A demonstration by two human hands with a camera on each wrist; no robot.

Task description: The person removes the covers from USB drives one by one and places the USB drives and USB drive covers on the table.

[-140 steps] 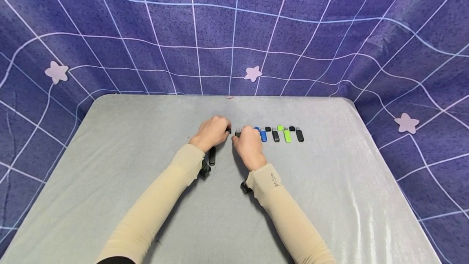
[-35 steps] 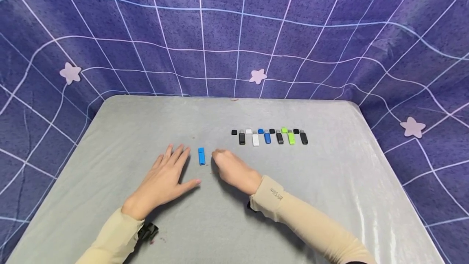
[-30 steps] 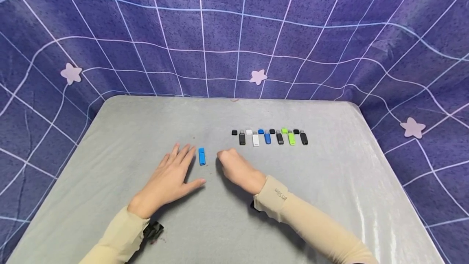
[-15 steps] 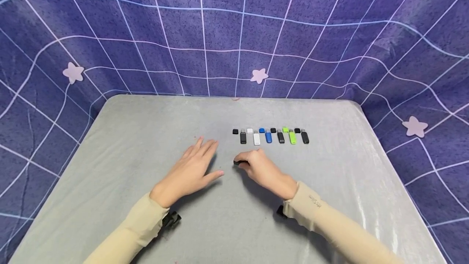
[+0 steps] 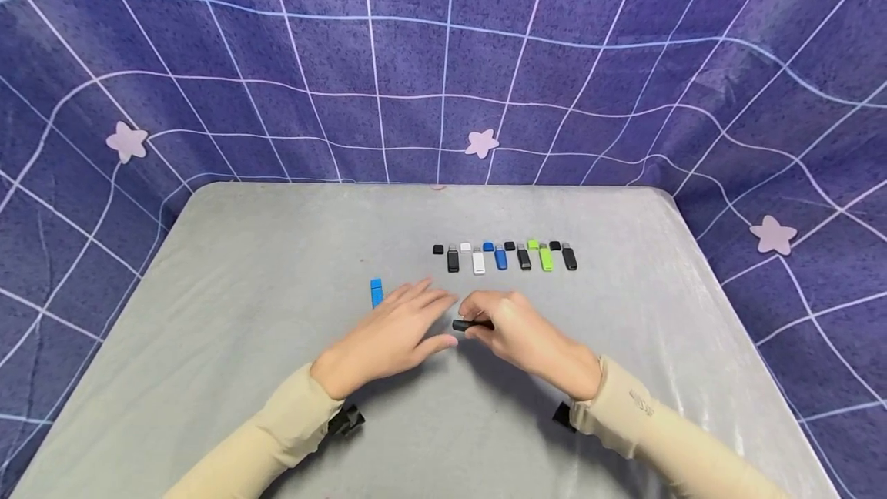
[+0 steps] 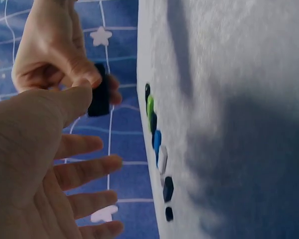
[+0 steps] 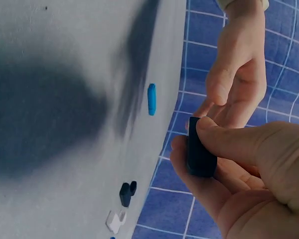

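Observation:
Between thumb and fingers, my right hand (image 5: 527,333) pinches a black USB flash drive (image 5: 464,325), held above the table. The right wrist view shows the drive (image 7: 200,152) with its cap end pointing toward the left hand. My left hand (image 5: 388,337) is beside it, fingers spread and holding nothing. Its fingertips come close to the drive in the head view. Partly covered by the left hand, a bright blue USB drive (image 5: 376,291) with its cap on lies on the table.
Farther back, a row of uncapped USB drives lies on the grey cloth: black (image 5: 453,260), white (image 5: 478,262), blue (image 5: 500,257) and green (image 5: 546,259) among them. Each has its cap, such as the white cap (image 5: 465,248), beside its plug. A purple curtain (image 5: 416,60) surrounds the table.
The right hand has come right and nearer with the black USB drive, lifting it from beside the blue one. The left hand, spread, has moved right toward it. The row has not changed lately.

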